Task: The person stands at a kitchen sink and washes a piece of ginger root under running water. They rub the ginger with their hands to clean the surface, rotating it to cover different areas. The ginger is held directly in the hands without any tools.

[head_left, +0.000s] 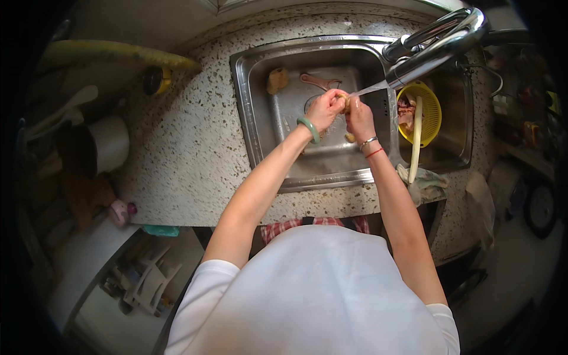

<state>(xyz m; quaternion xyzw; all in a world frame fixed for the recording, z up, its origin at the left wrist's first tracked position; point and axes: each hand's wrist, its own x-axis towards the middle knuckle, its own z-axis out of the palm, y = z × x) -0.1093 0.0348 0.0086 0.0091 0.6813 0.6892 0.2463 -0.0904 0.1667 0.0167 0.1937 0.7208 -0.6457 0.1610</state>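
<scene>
Over the sink (pixel 260 130), my left hand (pixel 324 111) and my right hand (pixel 361 121) meet, fingers closed together on a small yellowish piece of ginger (pixel 347 105). Fingers cover most of it. Water from the faucet (pixel 438 50) runs down just beside my fingertips. Behind my hands, a pinkish peeler (pixel 316 80) lies on the sink floor. A tan, knobby piece of ginger (pixel 277 80) rests to its left. Close to my right wrist, another small yellowish bit (pixel 350 137) is on the sink bottom.
In the smaller right basin (pixel 455 142) sits a yellow basket (pixel 435 112) with pieces of raw meat (pixel 406 112). A long pale stalk (pixel 417 139) leans across it onto a cloth (pixel 429 184). Speckled counter (pixel 183 142) surrounds the sink; the faucet arches over its right side.
</scene>
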